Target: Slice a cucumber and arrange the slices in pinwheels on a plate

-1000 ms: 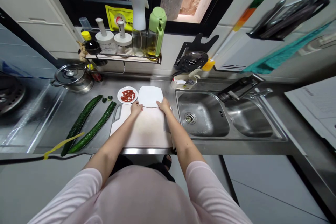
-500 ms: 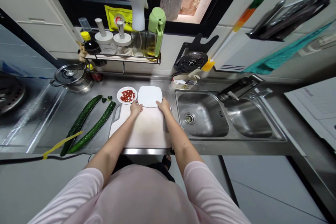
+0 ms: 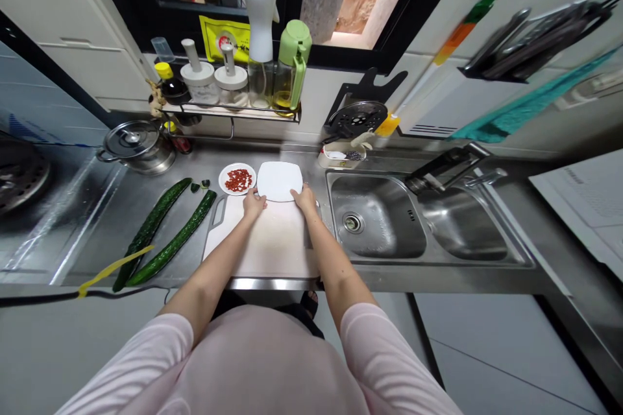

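Observation:
A white squarish plate (image 3: 280, 180) is at the far edge of the white cutting board (image 3: 272, 253). My left hand (image 3: 254, 204) grips its near left corner, thumb on top. At the near right corner, my right hand (image 3: 305, 200) holds it the same way. The fingers under the rim are hidden. Just left of the plate stands a small white dish (image 3: 222, 179) with chopped red pieces (image 3: 238, 179) in it. Two long cucumbers (image 3: 160, 217) lie left of the board, with small cut-off cucumber ends (image 3: 195, 187) near their far tips.
A double sink (image 3: 379, 214) with a faucet (image 3: 487, 176) is to the right. At the back left are a lidded pot (image 3: 136, 146) and a rack (image 3: 219, 110) of bottles and jars. A small caddy (image 3: 341, 156) stands against the wall. A yellow-tied cable (image 3: 111, 269) crosses the counter's front left.
The view has shifted slightly, so everything sits a little lower in the picture. Both hands keep their hold on the plate, which has not visibly moved on the counter.

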A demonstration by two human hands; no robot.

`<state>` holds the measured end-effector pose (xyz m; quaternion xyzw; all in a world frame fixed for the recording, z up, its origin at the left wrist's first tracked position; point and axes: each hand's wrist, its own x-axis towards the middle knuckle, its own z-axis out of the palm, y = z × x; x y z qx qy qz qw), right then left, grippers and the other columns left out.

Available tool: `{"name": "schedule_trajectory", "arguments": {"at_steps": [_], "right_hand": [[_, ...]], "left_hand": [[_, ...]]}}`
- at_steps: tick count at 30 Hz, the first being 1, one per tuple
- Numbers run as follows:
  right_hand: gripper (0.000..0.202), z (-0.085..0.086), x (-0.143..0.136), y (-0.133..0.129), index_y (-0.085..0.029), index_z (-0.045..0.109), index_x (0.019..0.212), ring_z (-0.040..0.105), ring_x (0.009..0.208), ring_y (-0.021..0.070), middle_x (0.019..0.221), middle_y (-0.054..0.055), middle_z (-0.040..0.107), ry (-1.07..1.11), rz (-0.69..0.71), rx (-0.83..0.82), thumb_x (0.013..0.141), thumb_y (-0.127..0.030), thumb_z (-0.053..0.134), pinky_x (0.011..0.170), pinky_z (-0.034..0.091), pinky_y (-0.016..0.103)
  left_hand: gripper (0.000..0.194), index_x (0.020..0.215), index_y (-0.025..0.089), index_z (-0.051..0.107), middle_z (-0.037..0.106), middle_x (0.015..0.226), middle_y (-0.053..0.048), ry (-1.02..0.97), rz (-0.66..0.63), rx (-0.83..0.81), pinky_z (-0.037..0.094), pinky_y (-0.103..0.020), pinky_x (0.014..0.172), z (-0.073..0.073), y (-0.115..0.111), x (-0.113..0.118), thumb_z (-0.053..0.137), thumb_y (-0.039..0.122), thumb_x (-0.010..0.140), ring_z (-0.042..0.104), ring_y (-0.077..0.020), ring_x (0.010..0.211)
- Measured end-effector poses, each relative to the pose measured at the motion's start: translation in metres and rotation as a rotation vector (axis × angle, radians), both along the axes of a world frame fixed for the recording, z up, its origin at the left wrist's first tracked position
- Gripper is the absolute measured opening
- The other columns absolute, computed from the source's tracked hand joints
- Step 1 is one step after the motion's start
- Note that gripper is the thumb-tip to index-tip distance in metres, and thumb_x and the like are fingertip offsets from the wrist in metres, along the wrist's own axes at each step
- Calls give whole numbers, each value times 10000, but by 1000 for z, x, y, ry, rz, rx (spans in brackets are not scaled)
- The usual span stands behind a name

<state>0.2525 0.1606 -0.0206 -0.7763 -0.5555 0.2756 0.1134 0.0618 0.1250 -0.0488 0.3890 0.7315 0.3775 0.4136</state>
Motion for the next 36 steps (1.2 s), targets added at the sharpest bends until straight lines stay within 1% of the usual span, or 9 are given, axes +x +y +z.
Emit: {"name": "schedule_trajectory", "arguments": {"at_steps": [7,17,23,30,33,36], "right_hand": [[512,4,-3,-3,-136,507,1271,600,1097,266,1147,162,652,-32,7,5,872,-450,579,913,433,325],[506,3,-3,-4,-136,509,1272,608,1083,259,1150,155,654,-46,20,18,875,-443,577,913,443,326],[489,7,-5,-6,-112,519,1252,617,1063,271,1116,169,663,-68,24,22,884,-430,566,894,453,327],[493,9,-6,-8,-117,513,1259,608,1076,269,1125,171,655,-76,32,5,895,-447,545,898,449,329],[518,12,-6,-7,-113,489,1286,598,1096,269,1150,174,644,-74,35,-10,899,-454,536,908,440,327],[629,19,-7,-12,-82,403,1362,593,1101,273,1168,193,632,-60,42,-16,906,-504,501,903,437,328]], "left_hand": [[425,1189,153,494,636,615,42,75,-17,0,513,-208,627,-2,1,0,609,254,793,656,-115,548],[429,1203,160,484,666,702,18,72,-19,12,500,-190,599,-2,-2,0,594,274,804,656,-104,554],[425,1189,159,496,659,668,24,127,-16,28,505,-212,662,-2,-2,0,594,275,793,666,-119,577],[432,1181,159,513,648,655,25,147,-24,25,493,-214,664,1,-2,-1,610,287,780,661,-121,583],[438,1187,163,509,639,667,30,143,-16,24,492,-216,659,0,-1,0,615,281,778,654,-117,571],[474,1231,165,474,625,674,37,100,-6,52,493,-219,650,2,-5,2,604,296,794,651,-117,568]]}}
